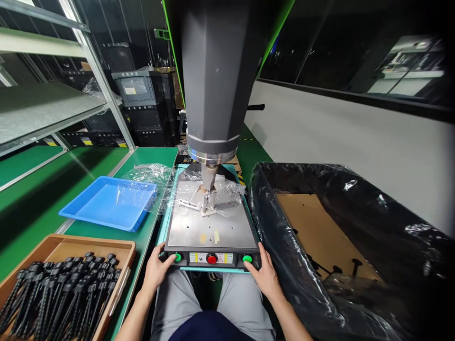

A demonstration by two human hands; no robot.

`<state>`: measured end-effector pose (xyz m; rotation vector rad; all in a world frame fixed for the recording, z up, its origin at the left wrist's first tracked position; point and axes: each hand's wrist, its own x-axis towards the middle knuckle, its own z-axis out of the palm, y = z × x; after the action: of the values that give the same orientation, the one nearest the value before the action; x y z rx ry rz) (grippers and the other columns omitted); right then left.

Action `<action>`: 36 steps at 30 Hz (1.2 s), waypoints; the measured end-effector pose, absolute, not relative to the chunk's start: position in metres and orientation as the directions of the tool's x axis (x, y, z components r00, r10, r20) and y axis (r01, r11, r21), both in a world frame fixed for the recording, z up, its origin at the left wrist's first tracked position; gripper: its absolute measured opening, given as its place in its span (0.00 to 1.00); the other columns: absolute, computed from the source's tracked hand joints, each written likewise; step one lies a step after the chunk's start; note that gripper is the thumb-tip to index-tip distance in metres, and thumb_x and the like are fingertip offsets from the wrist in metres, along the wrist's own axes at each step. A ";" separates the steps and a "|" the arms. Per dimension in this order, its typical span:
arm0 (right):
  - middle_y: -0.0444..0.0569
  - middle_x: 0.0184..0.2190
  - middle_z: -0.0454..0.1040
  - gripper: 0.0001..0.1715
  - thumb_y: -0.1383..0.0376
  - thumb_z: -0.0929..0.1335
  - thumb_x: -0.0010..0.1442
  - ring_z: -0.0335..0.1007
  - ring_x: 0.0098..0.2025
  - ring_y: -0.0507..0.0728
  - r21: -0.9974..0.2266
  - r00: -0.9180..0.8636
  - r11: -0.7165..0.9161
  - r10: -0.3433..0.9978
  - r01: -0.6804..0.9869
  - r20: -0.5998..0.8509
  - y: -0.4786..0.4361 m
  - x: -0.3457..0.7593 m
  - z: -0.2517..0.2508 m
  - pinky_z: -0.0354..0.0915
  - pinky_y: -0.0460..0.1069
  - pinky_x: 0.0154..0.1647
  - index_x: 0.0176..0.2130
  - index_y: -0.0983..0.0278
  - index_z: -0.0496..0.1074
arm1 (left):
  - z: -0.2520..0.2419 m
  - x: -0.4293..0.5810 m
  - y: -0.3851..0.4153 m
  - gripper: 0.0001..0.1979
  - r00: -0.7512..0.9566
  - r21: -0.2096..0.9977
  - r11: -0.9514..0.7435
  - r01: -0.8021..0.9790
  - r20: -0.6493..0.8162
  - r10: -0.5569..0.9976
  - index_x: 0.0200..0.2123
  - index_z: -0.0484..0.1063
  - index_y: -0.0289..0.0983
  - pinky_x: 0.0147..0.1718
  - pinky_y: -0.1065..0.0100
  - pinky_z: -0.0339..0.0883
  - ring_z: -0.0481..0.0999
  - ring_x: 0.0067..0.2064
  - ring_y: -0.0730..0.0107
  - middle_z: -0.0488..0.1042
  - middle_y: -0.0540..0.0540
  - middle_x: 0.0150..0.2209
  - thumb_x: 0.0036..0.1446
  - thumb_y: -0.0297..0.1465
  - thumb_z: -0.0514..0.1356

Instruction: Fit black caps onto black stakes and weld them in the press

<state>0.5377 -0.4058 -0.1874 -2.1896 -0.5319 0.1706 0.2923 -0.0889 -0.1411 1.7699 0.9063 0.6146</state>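
My left hand [155, 271] rests at the front left corner of a press-like machine, its thumb on the left green button [178, 257]. At the opposite corner, my right hand [266, 274] has its thumb on the right green button [248, 258] and its fingers along the side. Both hands are open and hold nothing. Between them sits a red button [212, 258] on the front panel. Above the metal plate [241, 237], the machine's grey head [216, 90] ends in a metal tool [209, 175] over a small fixture [204, 203], partly covered by clear plastic.
Left, a brown tray [132, 251] holds many black rod-like parts [67, 289] near a blue tray [106, 203]. Right, a box lined with black plastic [270, 222] contains cardboard [320, 227] and a few black parts. Metal shelving [46, 109] and stacked crates [142, 90] stand behind.
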 end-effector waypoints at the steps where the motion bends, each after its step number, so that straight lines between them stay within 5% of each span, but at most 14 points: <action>1: 0.58 0.64 0.55 0.49 0.48 0.65 0.56 0.54 0.66 0.67 -0.778 0.900 -0.544 0.432 0.314 0.061 -0.406 0.537 -0.187 0.56 0.60 0.64 0.69 0.61 0.46 | -0.137 0.293 -0.089 0.28 0.570 0.937 -0.189 0.294 -0.013 0.821 0.50 0.72 0.37 0.54 0.54 0.67 0.74 0.54 0.51 0.74 0.39 0.52 0.46 0.43 0.67; 8: 0.57 0.64 0.57 0.47 0.48 0.66 0.57 0.55 0.65 0.67 -0.803 0.903 -0.514 0.425 0.302 0.067 -0.406 0.538 -0.186 0.57 0.61 0.63 0.68 0.60 0.50 | -0.097 0.319 -0.093 0.24 0.490 0.943 -0.286 0.167 0.173 0.854 0.48 0.73 0.37 0.53 0.53 0.69 0.75 0.52 0.54 0.74 0.38 0.52 0.50 0.44 0.65; 12: 0.58 0.58 0.66 0.41 0.45 0.67 0.54 0.66 0.58 0.68 -0.841 0.926 -0.475 0.370 0.259 0.076 -0.406 0.544 -0.172 0.66 0.61 0.56 0.61 0.62 0.63 | -0.082 0.361 -0.096 0.25 0.597 0.991 -0.120 0.054 0.064 0.800 0.48 0.73 0.36 0.52 0.53 0.69 0.74 0.53 0.53 0.74 0.36 0.52 0.48 0.41 0.68; 16: 0.61 0.52 0.71 0.30 0.47 0.67 0.57 0.72 0.49 0.66 -0.868 0.933 -0.363 0.250 0.338 0.259 -0.386 0.539 -0.137 0.71 0.60 0.49 0.50 0.64 0.73 | -0.074 0.407 -0.094 0.30 0.671 0.995 0.095 -0.033 -0.049 0.740 0.48 0.73 0.35 0.55 0.52 0.65 0.76 0.52 0.54 0.75 0.34 0.52 0.40 0.36 0.73; 22: 0.57 0.41 0.79 0.22 0.53 0.67 0.61 0.77 0.42 0.63 -0.973 0.718 -0.091 0.690 0.214 0.093 -0.311 0.507 -0.105 0.72 0.58 0.47 0.47 0.64 0.74 | -0.050 0.443 -0.096 0.30 0.694 0.895 0.412 -0.172 -0.187 0.695 0.47 0.72 0.34 0.47 0.61 0.70 0.78 0.47 0.59 0.77 0.35 0.48 0.40 0.37 0.74; 27: 0.52 0.43 0.79 0.17 0.64 0.65 0.60 0.76 0.42 0.59 -0.957 0.547 -0.029 0.826 0.287 0.138 -0.237 0.494 -0.098 0.72 0.54 0.44 0.48 0.62 0.74 | -0.032 0.447 -0.105 0.24 0.713 0.848 0.482 -0.220 -0.198 0.673 0.37 0.73 0.33 0.31 0.72 0.70 0.80 0.33 0.68 0.79 0.41 0.36 0.39 0.39 0.74; 31: 0.51 0.36 0.77 0.13 0.69 0.63 0.58 0.75 0.38 0.59 -0.867 0.631 -0.065 0.713 0.494 0.306 -0.192 0.507 -0.097 0.71 0.52 0.42 0.39 0.62 0.76 | -0.020 0.447 -0.112 0.21 0.728 0.807 0.527 -0.267 -0.190 0.659 0.31 0.73 0.33 0.25 0.76 0.67 0.76 0.27 0.75 0.77 0.47 0.30 0.36 0.38 0.75; 36: 0.58 0.46 0.71 0.20 0.64 0.61 0.62 0.71 0.46 0.62 -0.845 0.774 -0.128 0.488 0.520 0.403 -0.178 0.537 -0.094 0.68 0.58 0.50 0.51 0.64 0.71 | -0.012 0.448 -0.113 0.20 0.758 0.797 0.542 -0.269 -0.172 0.629 0.31 0.74 0.32 0.26 0.77 0.69 0.75 0.26 0.78 0.76 0.48 0.27 0.38 0.37 0.74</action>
<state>0.5369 -0.1783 -0.0941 -1.7635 -0.7880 -0.0330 0.4476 -0.1131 -0.0118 0.8410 0.4759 0.5574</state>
